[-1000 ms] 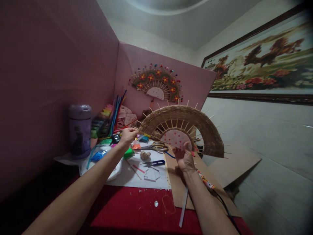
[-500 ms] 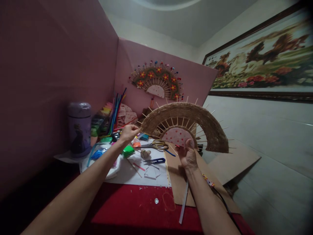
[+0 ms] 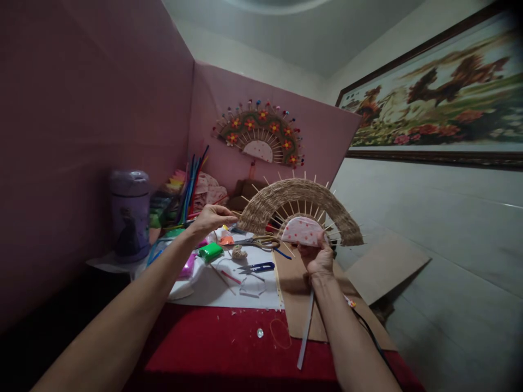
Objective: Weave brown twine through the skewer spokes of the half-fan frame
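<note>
My right hand (image 3: 319, 261) grips a half-round fan by its dotted base, thumb in front and fingers behind. The fan (image 3: 300, 193) has a wide arc of woven brown twine over thin wooden sticks whose tips poke out past the rim. Its half-circle base (image 3: 301, 231) is white cloth with red dots. My left hand (image 3: 214, 218) is closed in a pinch at the left end of the woven arc. What lies between those fingertips is too small to make out.
On the table lie scissors (image 3: 261, 241), blue thread snips (image 3: 257, 267), a twine ball (image 3: 239, 252), a green clay pack (image 3: 211, 251) and a glue stick (image 3: 305, 329). A purple flask (image 3: 129, 218) stands left. A decorated fan (image 3: 259, 133) hangs on the pink board behind.
The held fan has tilted, its right end swinging inward, and its dotted base now catches more light. My left hand stays pinched at the fan's left end.
</note>
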Motion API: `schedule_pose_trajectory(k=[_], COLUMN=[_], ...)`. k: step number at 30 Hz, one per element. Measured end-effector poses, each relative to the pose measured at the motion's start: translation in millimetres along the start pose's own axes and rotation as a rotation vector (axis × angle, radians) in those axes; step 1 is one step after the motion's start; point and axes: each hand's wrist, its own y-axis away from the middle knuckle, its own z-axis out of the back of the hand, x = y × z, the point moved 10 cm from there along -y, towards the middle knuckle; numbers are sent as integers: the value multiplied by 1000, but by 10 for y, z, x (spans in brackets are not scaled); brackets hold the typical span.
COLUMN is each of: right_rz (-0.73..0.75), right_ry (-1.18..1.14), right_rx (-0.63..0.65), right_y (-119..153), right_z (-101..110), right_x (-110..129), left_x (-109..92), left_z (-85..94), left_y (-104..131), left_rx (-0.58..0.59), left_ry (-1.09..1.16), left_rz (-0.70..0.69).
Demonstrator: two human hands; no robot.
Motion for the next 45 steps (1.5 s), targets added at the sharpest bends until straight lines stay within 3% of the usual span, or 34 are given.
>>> schedule_pose_trajectory(k=[8, 13, 15, 18, 28, 35, 41, 45], right_rz=[-36, -61, -79, -84, -146, -211, -262, -323], right_ry=[-9, 24, 24, 29, 40, 93, 110, 124], right_rx=[17, -8, -24, -34, -52, -135, -143, -185], right_y=[-42, -60, -71, -90, -85, -100, -110, -62], right_z=[51, 94, 122, 156, 169, 262, 285, 294], right_x=[-1, -26, -58, -81, -155, -203, -248, -290], left_x=[101, 65, 15, -14, -241, -212, -215, -155], left_z=[-201, -438, -471, -445, -276, -365, -270, -280], left_y=[5, 202, 263, 261, 107, 83, 74, 157], left_rx=[210, 477, 520, 478, 125, 166, 45, 3], left_ry=[-17, 159, 204, 202, 65, 120, 145, 209], left_rz=[40, 111, 113, 106, -110, -154, -189, -109])
